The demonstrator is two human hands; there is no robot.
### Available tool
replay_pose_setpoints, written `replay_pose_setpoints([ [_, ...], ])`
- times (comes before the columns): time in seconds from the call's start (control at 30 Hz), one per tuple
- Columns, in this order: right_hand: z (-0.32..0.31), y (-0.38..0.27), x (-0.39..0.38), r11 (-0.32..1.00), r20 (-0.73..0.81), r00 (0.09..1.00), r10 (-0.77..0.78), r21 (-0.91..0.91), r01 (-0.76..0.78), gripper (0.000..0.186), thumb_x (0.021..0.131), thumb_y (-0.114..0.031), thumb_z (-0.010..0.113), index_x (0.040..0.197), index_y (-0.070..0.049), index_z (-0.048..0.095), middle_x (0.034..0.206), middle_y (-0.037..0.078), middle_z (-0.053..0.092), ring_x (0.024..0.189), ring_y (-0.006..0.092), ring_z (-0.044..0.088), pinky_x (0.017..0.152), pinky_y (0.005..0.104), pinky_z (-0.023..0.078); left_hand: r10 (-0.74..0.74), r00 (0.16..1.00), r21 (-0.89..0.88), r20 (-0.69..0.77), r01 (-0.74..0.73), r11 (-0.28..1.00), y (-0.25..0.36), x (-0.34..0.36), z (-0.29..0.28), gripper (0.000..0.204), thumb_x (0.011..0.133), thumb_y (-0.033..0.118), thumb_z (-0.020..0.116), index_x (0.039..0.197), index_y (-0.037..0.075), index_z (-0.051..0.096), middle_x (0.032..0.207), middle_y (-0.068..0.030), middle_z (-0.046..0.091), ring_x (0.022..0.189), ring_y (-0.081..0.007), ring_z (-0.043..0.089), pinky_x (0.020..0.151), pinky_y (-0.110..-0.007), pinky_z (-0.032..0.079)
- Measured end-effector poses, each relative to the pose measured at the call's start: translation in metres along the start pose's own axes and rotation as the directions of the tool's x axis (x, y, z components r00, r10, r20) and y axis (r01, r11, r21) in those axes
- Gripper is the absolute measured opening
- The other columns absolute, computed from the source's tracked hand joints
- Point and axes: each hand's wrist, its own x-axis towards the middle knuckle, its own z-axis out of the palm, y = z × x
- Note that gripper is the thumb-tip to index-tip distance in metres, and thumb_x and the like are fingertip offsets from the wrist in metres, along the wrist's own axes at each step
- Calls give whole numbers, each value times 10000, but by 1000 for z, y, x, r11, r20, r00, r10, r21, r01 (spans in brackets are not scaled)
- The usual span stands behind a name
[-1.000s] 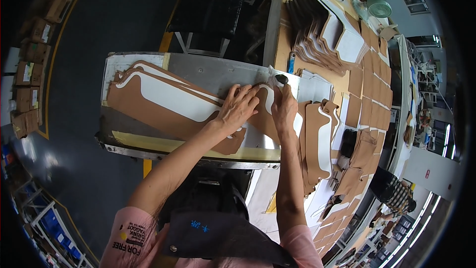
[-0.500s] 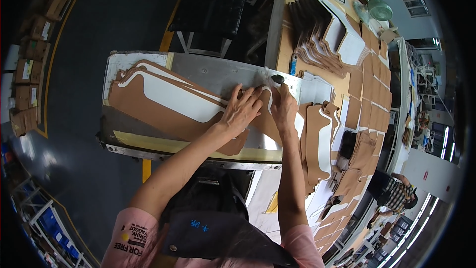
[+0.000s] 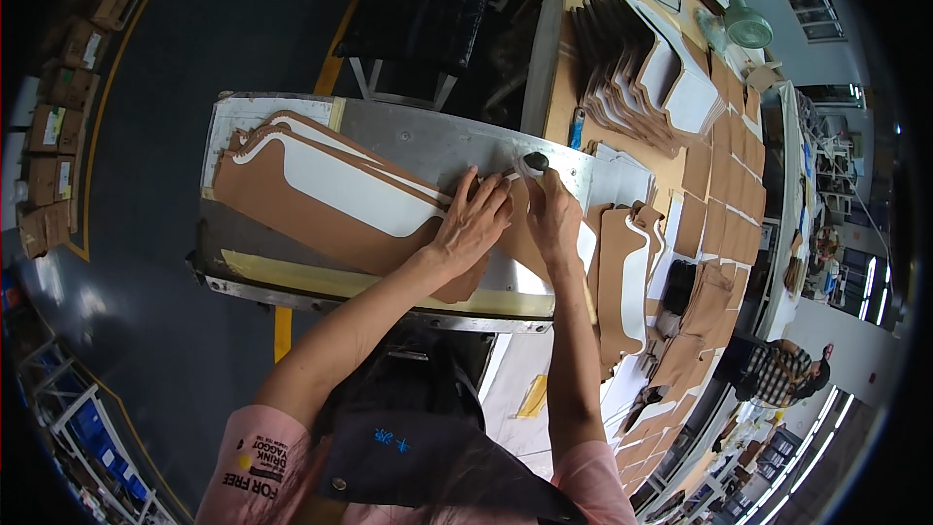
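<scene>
Gripping a dark-knobbed tool (image 3: 535, 163) in the right hand (image 3: 556, 222), resting the spread left hand (image 3: 473, 219) against a brown panel (image 3: 521, 238) beside the grip; seemingly mid-panel, with more panels (image 3: 340, 183) farther left, perhaps finished, perhaps waiting.

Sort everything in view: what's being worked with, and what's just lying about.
Apparently in use:
left hand, on the brown piece
right hand, holding a dark-ended tool
metal bench underneath

Apparently just about:
black stool
green fan
cartons
blue item
</scene>
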Motion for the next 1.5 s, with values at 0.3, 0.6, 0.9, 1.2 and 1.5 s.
replay_pose_setpoints([
  [0.3,-27,50,-42,930,132,944,303,174,-323,230,909,-139,648,1087,5,642,727,180,645,606,314,593,587,393,456,-23,1000,-44,-18,23,999,-1,-3,-4,420,840,209,699,1182,-13,601,1292,-144,525,1301,-295,431,1148,-556,249],
  [0.6,-62,169,-106,368,476,751,457,668,-647,198,878,-134,654,1031,-51,561,674,8,575,522,100,548,450,240,405,4,999,-63,-40,-7,998,8,-1,-4,442,803,154,733,1179,-27,587,1278,-155,545,1288,-298,452,1142,-557,271],
  [0.9,-137,167,-171,643,156,828,539,559,-524,305,840,-41,641,1136,17,588,802,10,572,637,71,487,533,232,383,-95,995,-182,-19,90,979,-28,-19,-57,318,845,118,681,1148,28,648,1253,-117,589,1248,-292,503,1095,-470,342],
  [1.2,-172,301,-288,700,-163,682,713,222,-679,153,791,-57,554,935,-6,571,644,114,568,516,202,555,504,358,454,-39,934,-131,355,91,987,-71,-51,-118,565,731,160,773,1239,46,553,1306,-133,497,1260,-319,436,1057,-429,348],
  [1.5,-118,256,-286,570,-546,556,627,-166,-805,296,881,-173,632,1103,-23,506,1036,234,545,903,473,605,756,564,466,-11,868,-77,496,57,995,-79,-14,-114,485,690,202,813,1087,85,561,1096,-84,524,1100,-282,483,970,-398,378],
])
